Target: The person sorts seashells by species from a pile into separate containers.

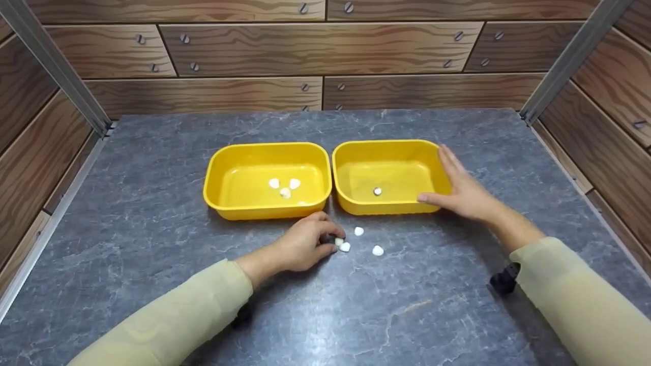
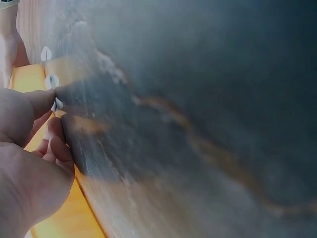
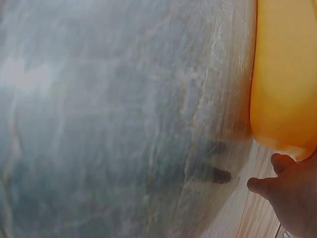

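My left hand (image 1: pixel 307 243) is low over the table in front of the gap between two yellow bins, thumb and forefinger pinching a small pale shell (image 1: pixel 339 241). Right beside those fingertips lies another white shell (image 1: pixel 345 247). In the left wrist view the pinched shell (image 2: pixel 58 104) shows only partly behind the thumb. My right hand (image 1: pixel 468 195) rests on the right end of the right yellow bin (image 1: pixel 386 209), fingers straight along the outside and thumb over the front rim. One small dark-and-white piece (image 1: pixel 377 191) lies inside that bin.
The left yellow bin (image 1: pixel 267 213) stands beside the right one and holds several whitish shells (image 1: pixel 286 193). Two more white pieces (image 1: pixel 359 231) lie loose on the grey marbled table (image 1: pixel 356 315), right of my left hand. Wood-patterned walls (image 1: pixel 325 51) enclose the back and sides.
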`<state>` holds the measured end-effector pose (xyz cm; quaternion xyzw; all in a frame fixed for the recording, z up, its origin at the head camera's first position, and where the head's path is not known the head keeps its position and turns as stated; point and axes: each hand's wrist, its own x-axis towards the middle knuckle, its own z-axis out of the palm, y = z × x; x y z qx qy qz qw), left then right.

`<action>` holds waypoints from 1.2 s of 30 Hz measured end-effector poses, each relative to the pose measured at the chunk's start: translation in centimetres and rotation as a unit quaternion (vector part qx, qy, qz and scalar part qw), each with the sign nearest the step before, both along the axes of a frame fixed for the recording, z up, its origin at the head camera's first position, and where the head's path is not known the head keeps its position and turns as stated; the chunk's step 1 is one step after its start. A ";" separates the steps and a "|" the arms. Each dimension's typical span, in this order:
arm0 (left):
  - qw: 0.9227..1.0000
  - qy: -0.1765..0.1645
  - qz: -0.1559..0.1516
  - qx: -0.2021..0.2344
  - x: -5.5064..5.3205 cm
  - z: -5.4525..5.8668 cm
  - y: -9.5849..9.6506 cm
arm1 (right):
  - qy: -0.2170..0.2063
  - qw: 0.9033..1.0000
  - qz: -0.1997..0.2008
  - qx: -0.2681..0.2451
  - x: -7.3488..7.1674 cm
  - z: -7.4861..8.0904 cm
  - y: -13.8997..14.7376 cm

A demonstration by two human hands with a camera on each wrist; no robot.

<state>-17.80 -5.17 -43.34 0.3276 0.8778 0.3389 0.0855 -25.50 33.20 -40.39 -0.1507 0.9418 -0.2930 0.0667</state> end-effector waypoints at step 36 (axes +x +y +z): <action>1.000 -0.008 0.008 0.021 0.0 -0.1 -0.1 | -0.001 1.000 -0.003 -0.008 0.2 -0.1 0.0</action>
